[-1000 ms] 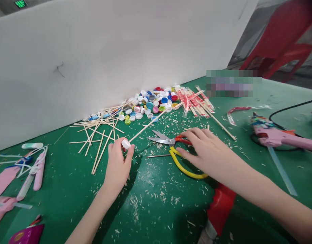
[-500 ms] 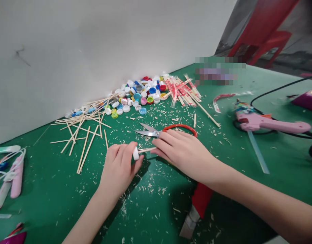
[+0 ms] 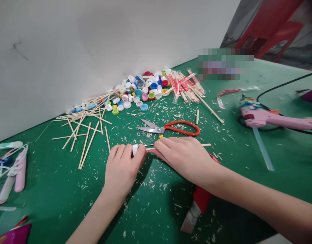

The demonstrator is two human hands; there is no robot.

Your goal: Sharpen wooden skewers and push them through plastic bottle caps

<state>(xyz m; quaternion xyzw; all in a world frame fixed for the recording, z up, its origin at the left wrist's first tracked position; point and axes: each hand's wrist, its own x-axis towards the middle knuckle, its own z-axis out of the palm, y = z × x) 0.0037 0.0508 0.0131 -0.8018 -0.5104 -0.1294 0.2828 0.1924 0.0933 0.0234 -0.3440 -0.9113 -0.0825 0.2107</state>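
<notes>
My left hand is closed round a white bottle cap, with the thumb pressed along its side. My right hand grips a thin wooden chopstick, whose far end sticks out past the knuckles. A slim metal rod runs from the right fingers toward the cap, beside the stick. Something small and yellow shows above those fingers; what it belongs to is hidden. Just beyond my right hand lie half-open scissors with red handles. Below the right forearm rests a red utility knife, partly covered.
Bottle caps are heaped against the wall, beside wrapped chopsticks and loose thin sticks. A pink glue gun with its cable lies right. Pink tools with white cord lie left. Wood shavings litter the green table.
My left fingers have closed further over the cap, and my hands are closer together. My right hand has come down off the scissors' handle, and the chopstick's far end now shows. The view has shifted slightly.
</notes>
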